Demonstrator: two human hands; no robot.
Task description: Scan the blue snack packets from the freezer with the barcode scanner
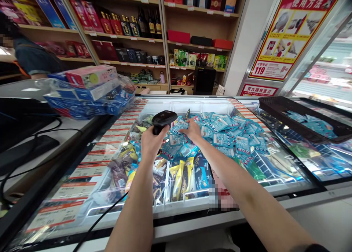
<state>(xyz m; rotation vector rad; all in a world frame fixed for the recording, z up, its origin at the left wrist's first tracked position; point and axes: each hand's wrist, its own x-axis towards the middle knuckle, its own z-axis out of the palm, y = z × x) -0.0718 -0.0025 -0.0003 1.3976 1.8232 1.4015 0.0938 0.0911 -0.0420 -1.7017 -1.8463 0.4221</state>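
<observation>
A black handheld barcode scanner [165, 117] is gripped by its handle in my left hand [152, 142], its head above the packets. My right hand [194, 131] has its thumb and fingers closed on the edge of a small blue packet [180, 126], just right of the scanner. More flat blue packets with printed labels, one heap [220, 125] of them, spread over the freezer's glass top [112, 171] around and to the right of my right hand. The scanner's black cable [106, 214] runs down toward the front edge.
Under the glass lie yellow-wrapped ice creams [183, 175] in white wire baskets. A dark tray [299, 116] with more blue packets stands at right. On the left counter sits a plastic-wrapped stack of boxes [90, 92]; a person [33, 54] is beyond it. Stocked shelves [123, 35] line the back.
</observation>
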